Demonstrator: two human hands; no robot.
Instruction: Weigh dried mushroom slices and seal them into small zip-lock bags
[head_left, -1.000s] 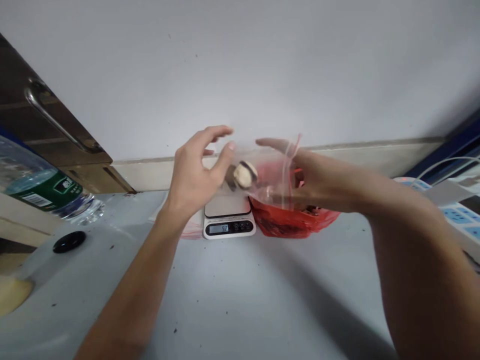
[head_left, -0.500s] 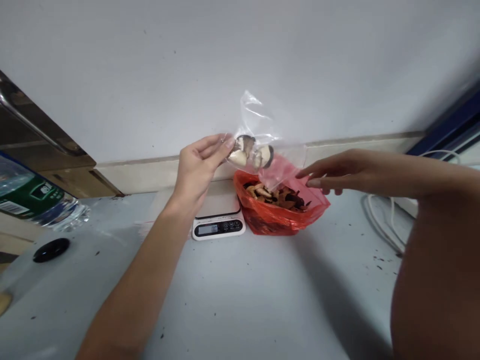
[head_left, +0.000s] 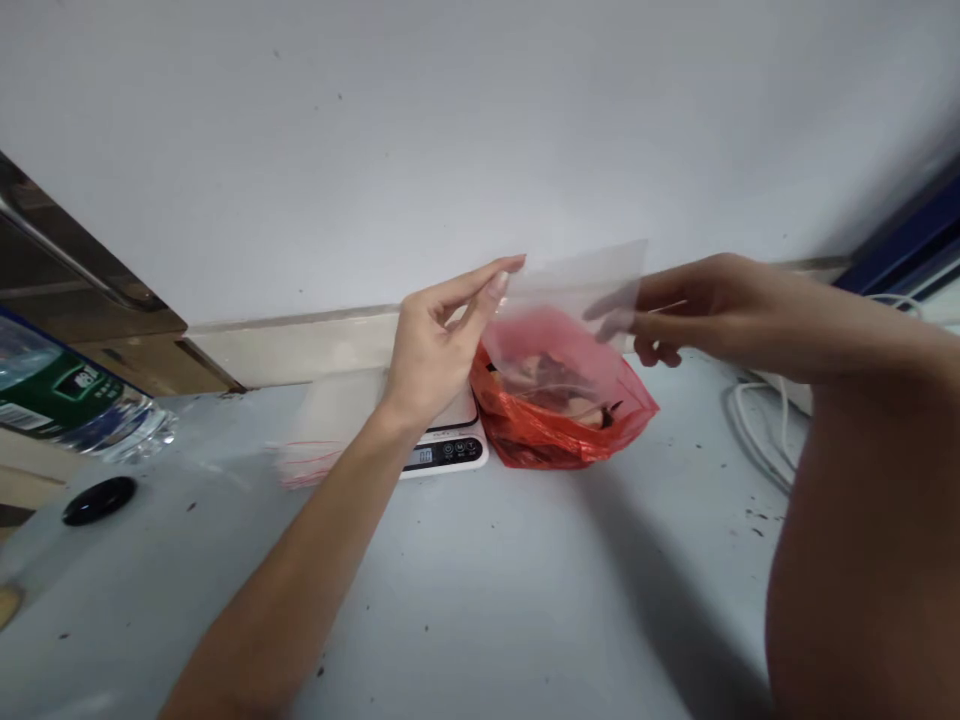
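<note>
Pinched between the thumb and forefinger of my left hand (head_left: 442, 340) is the left edge of a clear plastic bag (head_left: 577, 275). My right hand (head_left: 697, 305) is at the bag's right side, its blurred fingertips showing through the plastic and closed at its edge. The bag spreads over the mouth of a red plastic bag (head_left: 540, 440) holding brown, dried-looking slices. Through the clear plastic I see pieces, but cannot tell which bag they lie in. A white digital scale (head_left: 450, 455) touches the red bag's left side, partly behind my left arm.
A stack of clear bags with red lines (head_left: 304, 460) lies left of the scale. Farther left are a water bottle (head_left: 82, 400) and a black oval object (head_left: 100, 500). A white cable (head_left: 765, 440) runs along the right. The wall (head_left: 450, 130) stands close behind.
The clear bag has turned and lowered over the red bag; the pale pieces seen inside it before no longer show clearly. My left hand has moved right, and my right hand slightly up.
</note>
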